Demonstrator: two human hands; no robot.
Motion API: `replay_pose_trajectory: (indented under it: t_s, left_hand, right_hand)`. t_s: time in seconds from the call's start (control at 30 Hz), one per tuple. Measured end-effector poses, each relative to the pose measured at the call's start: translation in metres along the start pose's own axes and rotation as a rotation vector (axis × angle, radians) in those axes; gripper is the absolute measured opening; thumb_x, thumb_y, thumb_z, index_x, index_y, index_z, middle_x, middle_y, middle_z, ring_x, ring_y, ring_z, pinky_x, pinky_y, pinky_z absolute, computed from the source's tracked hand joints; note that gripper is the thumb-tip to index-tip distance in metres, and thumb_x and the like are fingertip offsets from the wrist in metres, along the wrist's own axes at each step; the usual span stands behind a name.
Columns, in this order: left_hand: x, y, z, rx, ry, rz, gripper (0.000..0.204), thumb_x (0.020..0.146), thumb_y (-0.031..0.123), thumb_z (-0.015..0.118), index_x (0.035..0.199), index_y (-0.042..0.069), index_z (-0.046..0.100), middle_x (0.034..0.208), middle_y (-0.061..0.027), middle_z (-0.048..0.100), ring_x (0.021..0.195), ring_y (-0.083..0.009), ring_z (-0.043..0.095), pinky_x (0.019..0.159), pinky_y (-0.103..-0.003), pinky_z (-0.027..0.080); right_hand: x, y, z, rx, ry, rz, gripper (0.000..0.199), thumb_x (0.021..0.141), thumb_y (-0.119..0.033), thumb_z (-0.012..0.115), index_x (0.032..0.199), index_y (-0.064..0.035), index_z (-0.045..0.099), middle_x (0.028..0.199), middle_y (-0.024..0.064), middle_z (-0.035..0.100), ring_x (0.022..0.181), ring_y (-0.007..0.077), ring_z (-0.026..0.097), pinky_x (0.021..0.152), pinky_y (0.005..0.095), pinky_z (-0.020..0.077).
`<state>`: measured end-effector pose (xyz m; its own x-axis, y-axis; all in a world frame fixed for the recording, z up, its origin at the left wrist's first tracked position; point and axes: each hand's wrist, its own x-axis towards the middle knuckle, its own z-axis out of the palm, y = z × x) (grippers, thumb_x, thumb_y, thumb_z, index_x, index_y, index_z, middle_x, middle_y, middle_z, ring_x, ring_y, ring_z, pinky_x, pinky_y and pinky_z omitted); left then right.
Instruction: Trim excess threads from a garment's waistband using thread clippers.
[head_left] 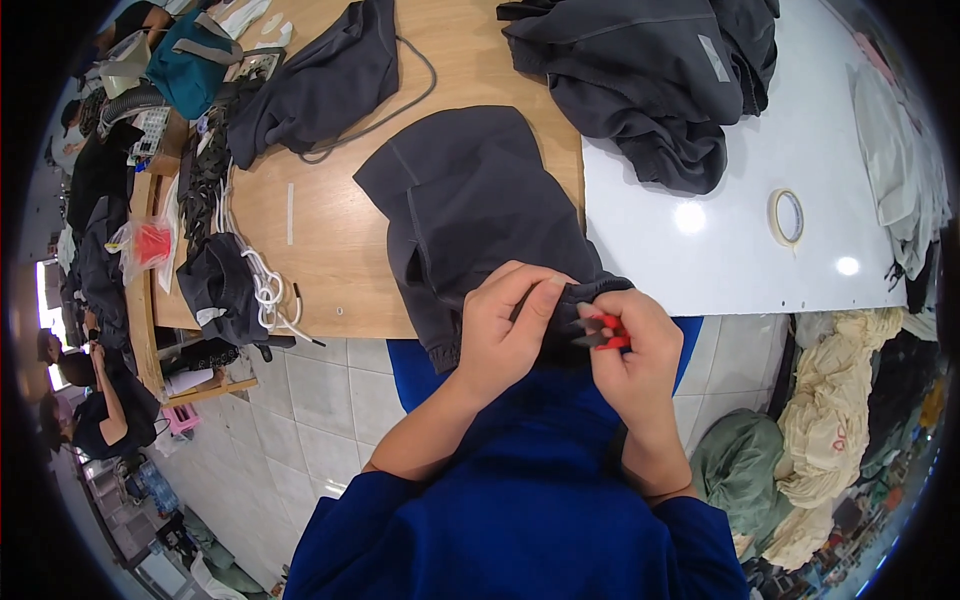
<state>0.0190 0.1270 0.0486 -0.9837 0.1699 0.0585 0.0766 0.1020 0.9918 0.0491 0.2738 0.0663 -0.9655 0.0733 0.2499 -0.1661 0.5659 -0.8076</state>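
Note:
Dark grey shorts [480,170] lie across the table's near edge, their gathered waistband hanging toward me. My left hand [508,325] pinches the waistband's edge between thumb and fingers. Close beside it, my right hand [640,345] is closed around small red-handled thread snips [606,332], whose dark blades point left toward the fabric. The fingers of my right hand also seem to touch the waistband. Whether the blades meet a thread cannot be made out.
More dark garments lie in a pile [650,80] at the far right and as a single piece [330,85] at the far left. A tape roll [786,217] rests on the white board [740,260]. White cords [268,285] hang at the left edge; cream cloth [835,410] is heaped right.

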Motion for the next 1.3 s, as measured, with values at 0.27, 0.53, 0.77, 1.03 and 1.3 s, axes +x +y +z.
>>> replay_pose_trajectory:
  t_s: [0.27, 0.53, 0.77, 1.03, 1.3]
  left_hand:
    - [0.003, -0.008, 0.002, -0.173, -0.003, -0.068, 0.017, 0.091, 0.011, 0.053, 0.086, 0.0, 0.065, 0.078, -0.0069, 0.064, 0.071, -0.0126, 0.057, 0.067, -0.023, 0.044]
    - [0.008, -0.003, -0.007, -0.441, -0.033, -0.244, 0.027, 0.096, 0.02, 0.049, 0.088, -0.003, 0.061, 0.078, -0.0016, 0.061, 0.071, -0.0046, 0.053, 0.068, -0.019, 0.043]
    - [0.006, 0.002, -0.007, -0.4, -0.068, -0.21, 0.027, 0.096, 0.02, 0.049, 0.086, -0.003, 0.061, 0.076, -0.0007, 0.06, 0.07, -0.0047, 0.052, 0.068, -0.019, 0.042]
    - [0.004, 0.002, -0.009, -0.327, -0.109, -0.171, 0.022, 0.094, 0.017, 0.052, 0.09, -0.002, 0.063, 0.075, 0.0001, 0.06, 0.069, -0.0046, 0.053, 0.065, -0.018, 0.042]
    - [0.005, 0.002, -0.009, -0.317, -0.116, -0.159, 0.021, 0.094, 0.015, 0.052, 0.09, -0.002, 0.063, 0.075, -0.0003, 0.061, 0.069, -0.0045, 0.053, 0.064, -0.018, 0.042]
  right_hand:
    - [-0.013, -0.011, -0.016, 0.306, -0.348, 0.134, 0.013, 0.069, -0.005, 0.072, 0.073, -0.0062, 0.06, 0.065, 0.006, 0.059, 0.057, 0.0215, 0.058, 0.052, 0.0274, 0.0438]
    - [-0.018, -0.005, -0.04, 0.616, -0.59, 0.253, 0.047, 0.065, -0.013, 0.079, 0.105, -0.0036, 0.058, 0.087, 0.009, 0.059, 0.074, 0.0172, 0.06, 0.066, 0.0258, 0.0475]
    - [-0.003, 0.006, -0.022, 0.035, 0.041, -0.116, 0.036, 0.063, -0.001, 0.075, 0.097, -0.0048, 0.065, 0.085, 0.0085, 0.058, 0.072, 0.0216, 0.055, 0.063, 0.028, 0.0441]
    - [0.003, 0.008, -0.022, -0.153, 0.109, -0.208, 0.034, 0.06, -0.008, 0.078, 0.092, -0.0094, 0.069, 0.081, 0.0031, 0.057, 0.07, 0.019, 0.051, 0.06, 0.0282, 0.04]
    - [0.005, 0.009, -0.022, -0.142, 0.08, -0.216, 0.034, 0.06, -0.01, 0.078, 0.093, -0.0102, 0.069, 0.08, 0.0028, 0.057, 0.069, 0.0191, 0.051, 0.059, 0.0284, 0.0396]
